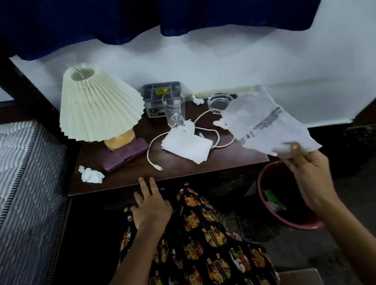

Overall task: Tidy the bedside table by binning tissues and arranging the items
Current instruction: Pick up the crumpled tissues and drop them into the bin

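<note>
1. Dim bedroom: a dark wooden surface (228,161) stands against a pale wall, navy curtain (151,11) hanging at 12 o'clock, striped mattress (17,165) at 9 o'clock.
2. Right hand (304,167) pinches a thin printed plastic wrapper (266,123) by its lower edge, up in the air at 3 o'clock, off the surface's corner.
3. Red bin (263,181) sits on the floor at 4 o'clock, just below that hand, so the sensible move looks like a short drop straight down, letting go low so the light film doesn't drift.
4. Left hand (151,205) is spread and empty, fingertips on the front edge at 6 o'clock.
5. Tissues wait: a crumpled tissue (91,174) at 8 o'clock, another tissue ball (198,100) at 12 o'clock, a flat tissue sheet (187,146) in the centre.
6. Pleated lamp (98,108), purple case (125,155), drinking glass (174,108), white cable (182,142), glass ashtray (221,101) and grey organiser (161,93) remain scattered.
</note>
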